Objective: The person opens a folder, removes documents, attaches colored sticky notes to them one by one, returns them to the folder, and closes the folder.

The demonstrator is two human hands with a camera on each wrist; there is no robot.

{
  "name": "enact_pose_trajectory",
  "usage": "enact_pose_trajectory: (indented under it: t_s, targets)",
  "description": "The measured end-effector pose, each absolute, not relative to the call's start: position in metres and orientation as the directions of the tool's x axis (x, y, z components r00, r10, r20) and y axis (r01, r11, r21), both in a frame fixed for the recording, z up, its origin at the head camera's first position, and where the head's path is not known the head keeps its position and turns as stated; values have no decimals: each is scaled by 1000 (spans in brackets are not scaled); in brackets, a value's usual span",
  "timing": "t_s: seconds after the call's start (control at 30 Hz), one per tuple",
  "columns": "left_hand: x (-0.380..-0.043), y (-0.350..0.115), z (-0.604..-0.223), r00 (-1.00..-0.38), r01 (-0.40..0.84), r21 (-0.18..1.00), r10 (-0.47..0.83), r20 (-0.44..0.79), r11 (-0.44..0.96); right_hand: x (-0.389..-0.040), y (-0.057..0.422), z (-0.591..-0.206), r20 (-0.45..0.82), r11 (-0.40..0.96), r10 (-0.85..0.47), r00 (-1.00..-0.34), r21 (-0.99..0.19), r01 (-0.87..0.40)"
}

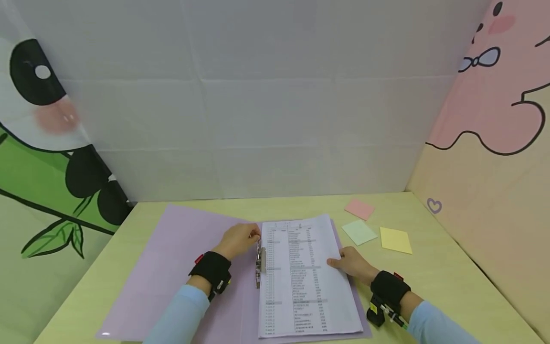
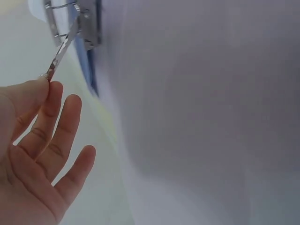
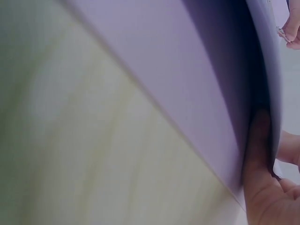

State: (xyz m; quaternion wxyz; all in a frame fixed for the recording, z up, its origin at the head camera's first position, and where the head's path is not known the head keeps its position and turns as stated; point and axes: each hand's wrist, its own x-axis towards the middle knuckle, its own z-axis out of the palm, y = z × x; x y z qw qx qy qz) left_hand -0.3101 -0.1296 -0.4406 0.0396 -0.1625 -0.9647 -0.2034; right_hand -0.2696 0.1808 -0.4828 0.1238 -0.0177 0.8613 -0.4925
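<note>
A lilac folder (image 1: 185, 267) lies spread open on the table, with a stack of printed sheets (image 1: 307, 282) on its right half. Along the folder's spine runs a metal lever clip (image 1: 258, 267) at the sheets' left edge. My left hand (image 1: 237, 239) pinches the clip's metal lever (image 2: 61, 54) by its end, between thumb and index finger; the lever stands raised at a slant in the left wrist view. At the stack's right edge, my right hand (image 1: 355, 264) grips the sheets, which lift off the folder there in the right wrist view.
Right of the folder lie a pink sticky note (image 1: 359, 209), a pale green one (image 1: 360, 232) and a yellow one (image 1: 396, 240). A pale wall (image 1: 266, 119) closes off the table's far edge, and decorated panels stand at both sides.
</note>
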Motion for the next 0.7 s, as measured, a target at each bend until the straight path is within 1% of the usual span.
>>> enact_pose_trajectory:
  t_s: [0.17,0.4,0.53,0.7]
  targets:
    - [-313,-127,-445,-956,294,362,282,85,885,-269,180,-480,-208,519,-150,-966,-849,102]
    - [-312,-125,-449,-951,305,344,302,61,888,-268,179,-478,-214,520,-128,-968,-846,118]
    - [-308,-125,-449,-952,296,352,302,38,888,-267,179,-480,-216,519,-131,-968,-846,118]
    - [-295,-126,-445,-947,291,346,321,-31,892,-268,179,-482,-217,515,-133,-967,-849,120]
